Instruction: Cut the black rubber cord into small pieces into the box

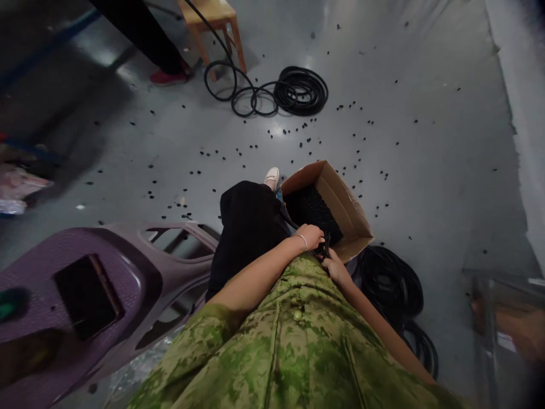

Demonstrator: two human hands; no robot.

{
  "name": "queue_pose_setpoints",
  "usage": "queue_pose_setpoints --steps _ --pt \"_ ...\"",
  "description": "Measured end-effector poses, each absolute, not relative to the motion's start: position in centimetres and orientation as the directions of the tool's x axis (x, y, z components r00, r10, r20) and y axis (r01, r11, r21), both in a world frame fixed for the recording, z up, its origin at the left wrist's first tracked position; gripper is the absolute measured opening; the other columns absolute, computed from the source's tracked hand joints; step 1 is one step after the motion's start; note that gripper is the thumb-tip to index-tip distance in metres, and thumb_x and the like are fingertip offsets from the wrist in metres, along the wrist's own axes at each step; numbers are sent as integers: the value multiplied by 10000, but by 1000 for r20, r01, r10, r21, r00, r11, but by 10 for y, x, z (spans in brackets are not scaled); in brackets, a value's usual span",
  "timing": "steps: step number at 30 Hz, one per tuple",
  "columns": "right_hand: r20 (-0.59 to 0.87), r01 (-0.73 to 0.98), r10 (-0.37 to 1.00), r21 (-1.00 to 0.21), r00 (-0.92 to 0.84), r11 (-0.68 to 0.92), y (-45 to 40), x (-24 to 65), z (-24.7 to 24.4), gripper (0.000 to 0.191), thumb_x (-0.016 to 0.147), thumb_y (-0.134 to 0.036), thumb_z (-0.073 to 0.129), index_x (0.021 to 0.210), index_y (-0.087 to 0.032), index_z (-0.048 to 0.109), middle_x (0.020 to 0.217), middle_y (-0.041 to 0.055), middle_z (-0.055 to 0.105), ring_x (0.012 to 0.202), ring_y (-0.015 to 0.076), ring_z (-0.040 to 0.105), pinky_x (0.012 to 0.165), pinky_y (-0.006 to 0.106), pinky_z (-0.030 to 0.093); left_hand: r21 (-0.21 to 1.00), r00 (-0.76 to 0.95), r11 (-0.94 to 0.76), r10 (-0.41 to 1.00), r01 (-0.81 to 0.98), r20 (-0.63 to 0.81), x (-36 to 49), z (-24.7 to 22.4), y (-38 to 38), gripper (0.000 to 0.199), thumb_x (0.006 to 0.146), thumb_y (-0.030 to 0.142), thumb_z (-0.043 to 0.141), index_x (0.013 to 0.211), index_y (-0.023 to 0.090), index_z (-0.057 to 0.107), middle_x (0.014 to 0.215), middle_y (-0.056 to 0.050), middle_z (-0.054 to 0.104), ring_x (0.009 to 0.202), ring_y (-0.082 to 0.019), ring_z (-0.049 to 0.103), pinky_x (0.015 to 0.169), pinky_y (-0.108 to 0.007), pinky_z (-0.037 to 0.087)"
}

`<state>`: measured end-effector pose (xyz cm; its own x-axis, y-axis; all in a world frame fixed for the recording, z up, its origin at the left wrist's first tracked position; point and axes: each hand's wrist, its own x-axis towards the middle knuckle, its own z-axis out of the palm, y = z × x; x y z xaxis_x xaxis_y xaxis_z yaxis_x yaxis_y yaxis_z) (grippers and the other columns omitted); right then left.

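My left hand (310, 236), with a bracelet at the wrist, is closed over the near edge of an open cardboard box (346, 213). A length of black hose (291, 220) runs into it from the left. My right hand (336, 267) is close beside it, closed round a dark hand tool (327, 243) that points up into the box; a bit of red shows near its handle. The tool's exact kind is hard to make out. Many small black pieces (313, 207) fill the bottom of the box, which leans tilted by my legs.
Coiled black hose (301, 91) lies on the floor ahead by a wooden stool (217, 14), with a person's leg and red shoe (170, 76) nearby. More coils (389, 284) lie right. A purple plastic stool (140, 272) holds a phone (87, 295). Small black bits dot the floor.
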<state>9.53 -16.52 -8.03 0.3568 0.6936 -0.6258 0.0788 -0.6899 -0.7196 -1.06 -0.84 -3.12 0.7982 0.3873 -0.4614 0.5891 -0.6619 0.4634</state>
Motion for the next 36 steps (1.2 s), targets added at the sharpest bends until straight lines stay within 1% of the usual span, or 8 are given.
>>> queue_pose_setpoints --steps 5,9,13,17,21,26,30,36 --pt "-640 56 637 -685 430 -726 -161 90 -85 587 575 -312 525 1144 -240 645 1012 11 707 999 273 585 892 352 431 462 760 -615 416 639 -499 -10 -30 -5 331 979 348 471 1123 241 749 1135 -91 748 1070 -242 685 841 -292 503" --pt "-631 3 636 -709 444 -705 -158 85 -89 509 552 -321 516 1044 -247 621 848 -14 654 852 236 555 786 321 420 465 742 -586 440 664 -506 -9 -33 -4 325 975 354 473 1119 254 746 1152 -85 743 1078 -242 679 855 -304 495" --pt "-615 -52 659 -747 432 -663 -156 83 -91 426 534 -311 525 950 -245 593 724 -40 580 754 202 507 708 291 390 454 718 -560 476 693 -508 -8 -35 -3 335 980 391 459 1120 266 736 1174 -87 734 1111 -255 660 933 -366 464" --pt "-601 -107 672 -774 433 -624 -157 83 -95 404 525 -313 523 922 -249 563 690 -49 544 715 188 474 677 278 364 445 686 -526 491 725 -537 -11 -33 0 367 981 454 452 1112 250 727 1177 -93 732 1122 -272 652 984 -417 429" --pt "-591 -117 677 -784 439 -610 -156 83 -99 383 513 -320 512 888 -252 552 681 -51 521 695 179 449 665 274 350 440 685 -530 484 725 -545 -13 -31 1 338 991 414 442 1104 255 718 1185 -78 731 1128 -262 651 991 -416 422" --pt "-576 -76 681 -786 452 -614 -153 82 -101 374 500 -318 488 862 -253 555 653 -53 509 708 185 454 666 275 349 422 658 -510 497 749 -566 -12 -31 2 341 993 403 433 1088 255 725 1179 -81 733 1129 -265 653 985 -418 434" --pt "-570 -40 690 -783 447 -620 -149 83 -102 349 505 -322 479 836 -251 565 637 -56 503 692 179 452 655 276 348 408 636 -494 511 768 -579 -10 -32 3 354 995 398 422 1112 249 722 1184 -91 729 1135 -263 649 986 -417 442" --pt "-602 -73 675 -767 426 -638 -145 80 -99 319 502 -331 468 802 -253 545 536 -70 432 592 165 411 588 277 312 403 614 -468 527 787 -588 -10 -34 4 367 996 399 416 1105 243 729 1203 -102 719 1145 -258 643 985 -401 456"
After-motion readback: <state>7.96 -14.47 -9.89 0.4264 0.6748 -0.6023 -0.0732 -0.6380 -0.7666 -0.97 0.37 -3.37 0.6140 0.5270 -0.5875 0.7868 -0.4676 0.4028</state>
